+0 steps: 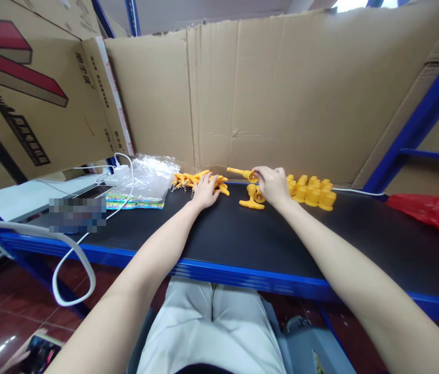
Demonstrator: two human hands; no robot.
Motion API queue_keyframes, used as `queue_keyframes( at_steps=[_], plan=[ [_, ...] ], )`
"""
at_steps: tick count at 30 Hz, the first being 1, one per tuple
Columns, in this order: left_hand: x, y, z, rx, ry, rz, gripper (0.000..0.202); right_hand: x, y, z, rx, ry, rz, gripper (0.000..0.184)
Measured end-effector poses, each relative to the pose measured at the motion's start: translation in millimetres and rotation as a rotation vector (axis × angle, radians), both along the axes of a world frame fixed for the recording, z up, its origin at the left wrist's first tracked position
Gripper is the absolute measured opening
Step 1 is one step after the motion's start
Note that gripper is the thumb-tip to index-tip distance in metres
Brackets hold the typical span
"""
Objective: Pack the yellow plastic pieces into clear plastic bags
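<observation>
My left hand (205,192) lies with fingers stretched over a pile of yellow-orange curved plastic pieces (188,179) with thin wiry bits among them. My right hand (272,185) is closed, its fingertips at the edge of a yellow plastic part (245,173) with a long arm and a round hollow end. Just below it, a T-shaped yellow piece (251,200) rests on the black shelf top (219,239). Right of my right hand stand several yellow cup-shaped parts (313,193) in close rows, partly hidden by the hand.
A clear plastic bag (149,179) with a colourful edge lies left of the pile, beside white cables (126,195). Cardboard (282,98) walls the back. A red bag (433,213) lies at far right. The blue shelf edge (243,275) runs before my lap. Another person's hand (17,358) holds a phone, lower left.
</observation>
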State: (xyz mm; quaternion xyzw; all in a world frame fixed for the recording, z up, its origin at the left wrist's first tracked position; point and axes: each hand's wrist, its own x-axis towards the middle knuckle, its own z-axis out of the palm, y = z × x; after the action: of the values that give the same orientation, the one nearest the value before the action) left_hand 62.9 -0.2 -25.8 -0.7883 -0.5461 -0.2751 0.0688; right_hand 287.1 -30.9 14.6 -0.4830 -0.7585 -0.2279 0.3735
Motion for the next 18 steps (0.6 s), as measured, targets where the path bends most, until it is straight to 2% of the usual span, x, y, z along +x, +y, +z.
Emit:
queue_keyframes(
  at_steps=[4, 7, 9, 13, 16, 18],
  plan=[
    [4, -10, 12.5, 0.156, -0.052, -0.133, 0.058, -5, -3, 2.1, 0.004, 0.006, 0.193, 0.030],
    [2, -12, 17.4, 0.130, -0.085, -0.230, 0.043, -12, -7, 4.3, -0.035, 0.062, 0.382, 0.029],
    [-2, -11, 18.7, 0.077, -0.116, -0.258, 0.039, -15, -9, 5.8, -0.082, 0.090, 0.460, 0.029],
    [-7, -11, 21.2, 0.002, -0.113, -0.325, 0.041, -13, -13, 10.7, -0.104, 0.056, 0.500, 0.030],
    [-7, -13, 23.4, -0.032, -0.079, -0.409, 0.045, -12, -17, 17.8, -0.081, -0.050, 0.469, 0.031],
    [-5, -13, 24.5, -0.039, -0.080, -0.419, 0.043, -12, -20, 23.5, -0.072, -0.126, 0.442, 0.032]
  ],
)
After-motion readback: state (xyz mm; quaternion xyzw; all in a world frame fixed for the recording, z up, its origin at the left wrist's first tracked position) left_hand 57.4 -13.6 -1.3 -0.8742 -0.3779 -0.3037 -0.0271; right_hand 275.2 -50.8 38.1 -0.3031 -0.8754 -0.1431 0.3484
